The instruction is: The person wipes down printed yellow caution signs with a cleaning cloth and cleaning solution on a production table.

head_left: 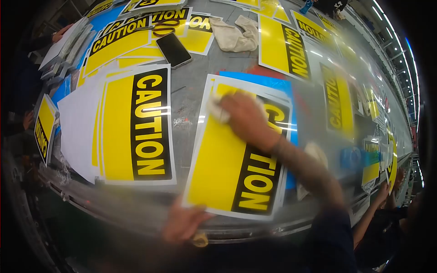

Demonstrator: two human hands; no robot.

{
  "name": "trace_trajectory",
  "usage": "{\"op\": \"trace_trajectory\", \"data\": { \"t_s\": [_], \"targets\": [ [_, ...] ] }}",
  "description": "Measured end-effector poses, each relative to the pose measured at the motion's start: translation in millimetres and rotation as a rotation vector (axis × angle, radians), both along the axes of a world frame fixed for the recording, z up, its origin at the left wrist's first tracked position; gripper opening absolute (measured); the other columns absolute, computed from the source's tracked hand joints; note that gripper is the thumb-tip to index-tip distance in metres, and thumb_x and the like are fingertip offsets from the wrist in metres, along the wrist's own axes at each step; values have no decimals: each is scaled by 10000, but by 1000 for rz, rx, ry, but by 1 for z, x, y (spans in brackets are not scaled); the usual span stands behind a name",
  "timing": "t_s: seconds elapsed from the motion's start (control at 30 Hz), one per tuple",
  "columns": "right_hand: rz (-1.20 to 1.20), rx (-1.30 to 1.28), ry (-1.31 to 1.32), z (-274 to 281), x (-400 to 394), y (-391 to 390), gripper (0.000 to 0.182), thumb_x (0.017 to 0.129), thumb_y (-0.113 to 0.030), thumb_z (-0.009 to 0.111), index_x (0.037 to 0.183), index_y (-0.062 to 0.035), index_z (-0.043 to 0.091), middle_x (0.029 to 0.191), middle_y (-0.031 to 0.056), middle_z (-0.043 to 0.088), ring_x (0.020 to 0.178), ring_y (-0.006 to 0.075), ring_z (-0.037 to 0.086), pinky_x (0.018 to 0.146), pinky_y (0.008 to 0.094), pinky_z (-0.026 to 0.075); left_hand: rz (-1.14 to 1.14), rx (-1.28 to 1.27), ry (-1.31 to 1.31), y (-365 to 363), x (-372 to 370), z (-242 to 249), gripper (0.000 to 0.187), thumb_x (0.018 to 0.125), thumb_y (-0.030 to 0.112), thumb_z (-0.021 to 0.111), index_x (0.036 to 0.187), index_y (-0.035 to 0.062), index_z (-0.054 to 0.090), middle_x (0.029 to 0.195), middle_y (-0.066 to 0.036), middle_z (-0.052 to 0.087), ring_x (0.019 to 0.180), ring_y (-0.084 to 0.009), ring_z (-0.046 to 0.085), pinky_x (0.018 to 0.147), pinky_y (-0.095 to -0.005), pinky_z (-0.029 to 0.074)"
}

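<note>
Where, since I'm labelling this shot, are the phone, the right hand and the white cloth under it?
Phone (174,51): head view, middle of its dark face.
Right hand (248,120): head view, back of the hand.
White cloth (217,110): head view, part beyond the fingers.

Right hand (248,122): bare, palm down, back of hand uppermost; fingers (231,103) bent and close together, pointing to the upper left of the view. Right forearm (307,170) ran diagonally up from the lower right, bare below a dark sleeve (333,234), with dark markings on the skin near the wrist. Left hand (184,223): bare, low and nearer the body, fingers toward the right of the view; blurred, exact finger bend unclear.
</note>
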State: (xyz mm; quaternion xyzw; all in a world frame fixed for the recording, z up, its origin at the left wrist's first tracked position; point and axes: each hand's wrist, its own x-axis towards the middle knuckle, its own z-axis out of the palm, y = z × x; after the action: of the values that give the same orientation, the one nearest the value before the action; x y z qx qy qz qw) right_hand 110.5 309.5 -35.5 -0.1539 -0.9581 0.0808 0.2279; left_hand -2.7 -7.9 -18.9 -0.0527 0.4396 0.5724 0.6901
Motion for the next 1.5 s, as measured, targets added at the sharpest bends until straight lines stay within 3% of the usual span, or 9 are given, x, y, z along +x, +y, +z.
{"op": "trace_trajectory", "data": {
  "t_s": [0.17, 0.3, 0.43, 0.6, 0.9, 1.1, 1.23, 1.4, 1.5],
  "targets": [
    [129, -215, -43, -18, -3, -6, 354, 872, 1, 688, 1223, -43, 705, 1193, 141, 695, 1131, 346, 646, 1064, 465, 480, 16, -17, -19, 3, -1, 0, 532, 994, -72, 657, 1492, -50, 472, 1418, -228, 631, 1283, -377, 674, 1016, -512, 642],
    [-89, -150, -8, 1, -10, 31, 362, 880, 25, 651, 1229, -45, 710, 1210, 175, 712, 1120, 344, 665, 1011, 465, 504, 28, -12, -34, 0, 0, 0, 521, 994, -72, 656, 1485, -50, 484, 1399, -224, 645, 1268, -376, 682, 1009, -509, 648],
    [141, -139, -36, 3, -3, -31, 374, 830, -9, 662, 1188, -84, 739, 1111, 146, 705, 1069, 318, 670, 969, 418, 507, 32, 47, -43, 11, 2, 7, 527, 1004, -67, 647, 1501, -70, 472, 1411, -234, 652, 1298, -377, 678, 1006, -496, 659],
    [-399, -183, 96, 14, 69, 65, 352, 867, 3, 700, 1218, -17, 700, 1166, 198, 706, 1108, 418, 670, 980, 476, 533, 7, 90, -26, -2, -4, 5, 608, 986, -74, 665, 1548, -43, 436, 1415, -216, 646, 1258, -351, 699, 977, -457, 677],
    [-371, 12, 147, 62, 134, 28, 364, 844, 81, 652, 1196, 3, 706, 1133, 177, 674, 1050, 391, 686, 892, 396, 538, 447, 136, 529, -72, -152, 44, 571, 974, -54, 619, 1520, -58, 453, 1419, -237, 645, 1272, -395, 690, 992, -509, 672],
    [-343, -86, 206, 64, 157, 11, 337, 876, 46, 690, 1206, -20, 708, 1147, 162, 678, 1028, 389, 696, 865, 391, 547, 238, -95, 902, -72, -193, 23, 586, 965, 53, 749, 1497, -35, 521, 1325, -145, 661, 1144, -254, 708, 934, -389, 641],
    [-393, -111, 124, 82, 177, -13, 402, 821, 92, 674, 1205, -20, 715, 1140, 164, 678, 1026, 379, 698, 862, 395, 555, 85, -520, 2147, -110, -202, 37, 455, 947, 155, 828, 1366, 45, 688, 1033, -36, 605, 885, -151, 574, 807, -346, 512],
    [-235, -144, 58, 60, 160, -44, 489, 760, 113, 690, 1224, -35, 724, 1175, 165, 679, 1093, 385, 683, 938, 435, 559, -53, -106, 1895, -56, -86, 77, 262, 973, 101, 778, 1228, 53, 742, 995, -44, 665, 833, -147, 641, 731, -308, 511],
    [-197, -196, 40, 27, 133, -53, 482, 762, 81, 712, 1225, -51, 732, 1186, 167, 682, 1111, 395, 670, 964, 451, 548, -533, 345, 1874, -8, -28, 58, 550, 847, 156, 897, 1357, 89, 703, 1213, -112, 672, 1055, -255, 674, 854, -362, 570]
  ]
}}
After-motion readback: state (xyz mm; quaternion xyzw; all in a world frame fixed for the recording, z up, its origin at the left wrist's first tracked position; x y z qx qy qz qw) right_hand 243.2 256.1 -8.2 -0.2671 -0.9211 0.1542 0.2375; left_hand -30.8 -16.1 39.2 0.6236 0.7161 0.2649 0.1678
